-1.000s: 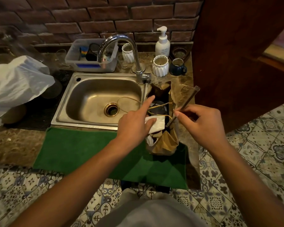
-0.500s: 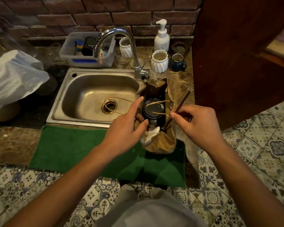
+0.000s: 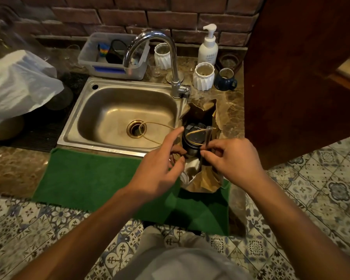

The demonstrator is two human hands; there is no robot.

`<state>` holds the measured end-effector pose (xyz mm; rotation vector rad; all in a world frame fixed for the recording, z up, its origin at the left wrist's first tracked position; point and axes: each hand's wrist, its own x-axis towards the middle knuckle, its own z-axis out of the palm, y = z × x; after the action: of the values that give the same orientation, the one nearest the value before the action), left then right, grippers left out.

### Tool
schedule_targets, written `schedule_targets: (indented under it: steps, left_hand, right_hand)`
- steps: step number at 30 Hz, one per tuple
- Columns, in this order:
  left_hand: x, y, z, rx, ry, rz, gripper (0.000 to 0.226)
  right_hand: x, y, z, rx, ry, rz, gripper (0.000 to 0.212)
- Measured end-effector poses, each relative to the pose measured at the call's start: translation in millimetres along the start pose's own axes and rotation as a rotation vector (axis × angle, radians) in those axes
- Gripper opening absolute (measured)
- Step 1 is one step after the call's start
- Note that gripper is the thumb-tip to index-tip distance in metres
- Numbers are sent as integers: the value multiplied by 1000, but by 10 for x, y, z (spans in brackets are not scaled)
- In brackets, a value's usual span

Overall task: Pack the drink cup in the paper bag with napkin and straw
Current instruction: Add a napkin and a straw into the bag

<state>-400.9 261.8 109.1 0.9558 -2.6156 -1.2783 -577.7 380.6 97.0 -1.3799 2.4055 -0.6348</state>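
Observation:
A brown paper bag (image 3: 205, 181) stands open on the counter to the right of the sink. Inside it sits the drink cup (image 3: 194, 138) with a dark lid. A white napkin (image 3: 185, 176) lies low in the bag at its near left side. My right hand (image 3: 232, 158) pinches a wrapped straw (image 3: 207, 136) that stands nearly upright in the bag beside the cup. My left hand (image 3: 162, 168) rests at the bag's left edge, forefinger stretched toward the cup, thumb by the napkin. The bag's twine handles (image 3: 156, 126) loop over the sink and across the lid.
The steel sink (image 3: 101, 110) with its tap (image 3: 170, 57) is on the left. A green mat (image 3: 89, 178) hangs over the counter's front. White ribbed cups (image 3: 203, 76), a blue mug (image 3: 225, 79), a soap pump (image 3: 208, 47) and a plastic tub (image 3: 111, 55) line the back. A wooden panel (image 3: 301, 77) closes the right.
The napkin has gone from my left hand down into the bag. My right hand has turned the straw upright and lowered it into the bag beside the cup.

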Motion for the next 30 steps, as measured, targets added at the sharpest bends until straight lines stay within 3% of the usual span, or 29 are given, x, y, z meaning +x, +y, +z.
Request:
schedule_targets:
  steps: [13,18,21,24,30]
  left_hand:
    - [1,-81,-20,22,43,74,71]
    - [-144,-205,-10,-175,307,103,54]
    - [-232,-328,48,-238,397,54,44]
    - [-303,-389,156,-268,310,-63,71]
    - [-299,-264,425,-378,52,-181,110]
  right_hand:
    - [-19,40,-56,57,7,44,23]
    - [-140,137,-81,337,199,131,16]
    - [-240,220,-58,471,254,272,26]
    - [-343,242,21,470,172,329,46]
    - [-458,150,209,662,76,446,35]
